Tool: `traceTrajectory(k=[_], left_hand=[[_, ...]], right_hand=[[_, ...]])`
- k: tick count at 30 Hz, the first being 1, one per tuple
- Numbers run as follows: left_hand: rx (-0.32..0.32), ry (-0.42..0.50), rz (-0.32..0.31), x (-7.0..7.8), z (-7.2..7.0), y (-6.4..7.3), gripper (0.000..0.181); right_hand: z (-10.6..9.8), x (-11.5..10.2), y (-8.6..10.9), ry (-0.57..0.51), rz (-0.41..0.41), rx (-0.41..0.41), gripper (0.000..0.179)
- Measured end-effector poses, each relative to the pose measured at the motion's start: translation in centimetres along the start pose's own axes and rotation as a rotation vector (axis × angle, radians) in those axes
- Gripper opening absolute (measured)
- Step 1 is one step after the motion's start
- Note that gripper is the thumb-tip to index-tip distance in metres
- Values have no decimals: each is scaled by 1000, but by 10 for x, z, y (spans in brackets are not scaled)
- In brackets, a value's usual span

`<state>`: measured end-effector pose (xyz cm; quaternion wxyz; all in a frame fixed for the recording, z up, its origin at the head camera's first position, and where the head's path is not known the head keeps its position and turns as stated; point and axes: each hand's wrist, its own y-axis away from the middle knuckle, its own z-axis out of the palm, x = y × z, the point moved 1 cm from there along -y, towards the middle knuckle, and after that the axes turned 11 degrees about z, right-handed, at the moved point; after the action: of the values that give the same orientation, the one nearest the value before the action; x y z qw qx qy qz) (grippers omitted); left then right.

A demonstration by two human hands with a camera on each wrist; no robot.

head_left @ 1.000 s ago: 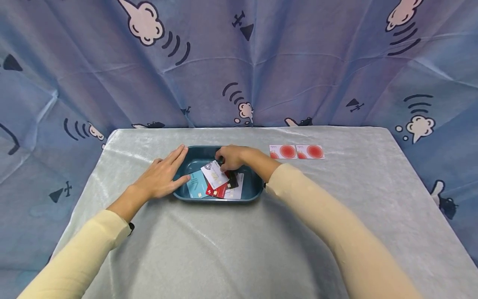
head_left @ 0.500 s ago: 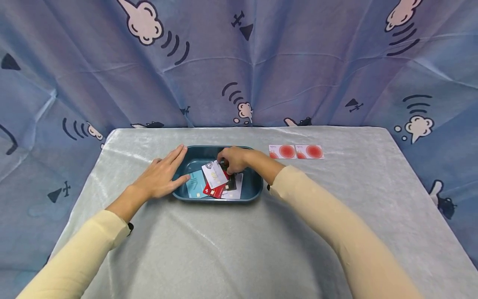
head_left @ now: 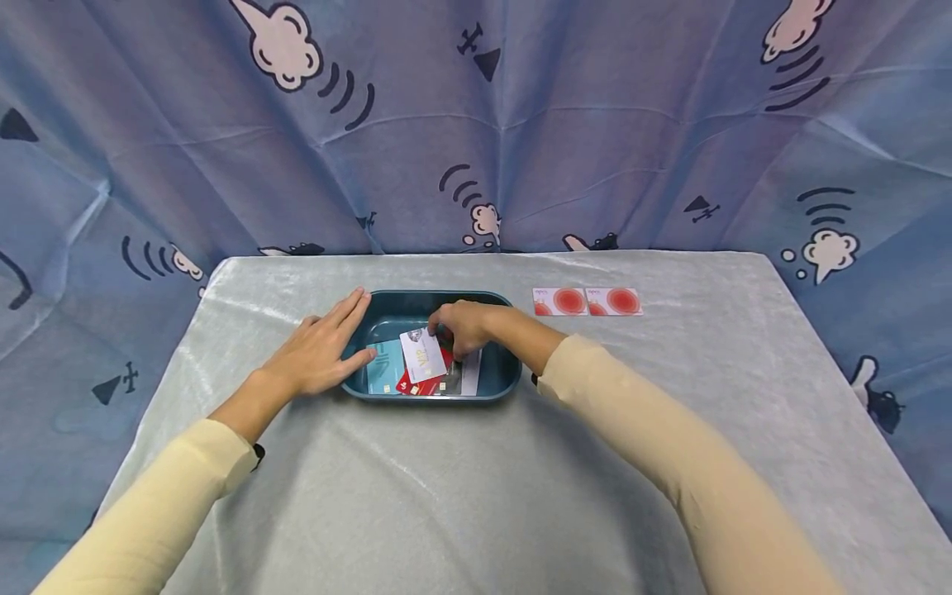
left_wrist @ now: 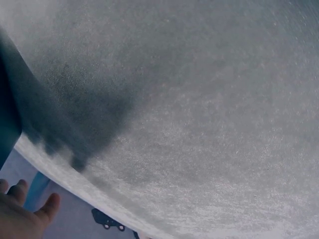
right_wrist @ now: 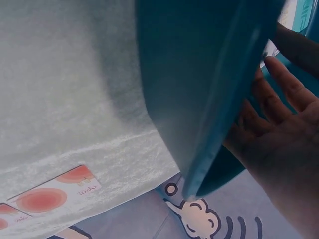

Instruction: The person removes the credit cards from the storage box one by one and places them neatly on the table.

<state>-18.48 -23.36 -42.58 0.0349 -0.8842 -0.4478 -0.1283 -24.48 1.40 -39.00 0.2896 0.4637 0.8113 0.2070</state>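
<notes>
My left hand (head_left: 318, 351), fingers straight, rests against the left end of a dark teal tray (head_left: 402, 302), its thumb over the rim. Inside the tray my right hand (head_left: 464, 326) reaches down over several plastic cards. Its index fingertip is at the top corner of a white card with gold VIP lettering (head_left: 422, 355), and its thumb is lower, over the dark card (head_left: 449, 382). I cannot tell whether it pinches a card. Beneath the VIP card lie a red card (head_left: 407, 385) and, further left, a light teal card (head_left: 382, 376). A pale card (head_left: 472, 376) lies at the right.
Two white-and-red cards, a left one (head_left: 559, 302) and a right one (head_left: 614, 302), lie side by side behind and right of the tray. A pale grey cloth (head_left: 446, 496) covers the table. A blue patterned curtain (head_left: 476, 124) hangs behind its far edge.
The red and dark cards have slid left under my right hand, and the VIP card has turned more upright. My right hand has moved slightly nearer me; my left stays at the rim.
</notes>
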Motion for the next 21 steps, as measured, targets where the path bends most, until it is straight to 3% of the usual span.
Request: traceTrajectory(k=[21], left_hand=[[13, 7, 11, -2, 2, 0, 86]], right_hand=[[6, -11, 0, 41, -20, -24, 62]])
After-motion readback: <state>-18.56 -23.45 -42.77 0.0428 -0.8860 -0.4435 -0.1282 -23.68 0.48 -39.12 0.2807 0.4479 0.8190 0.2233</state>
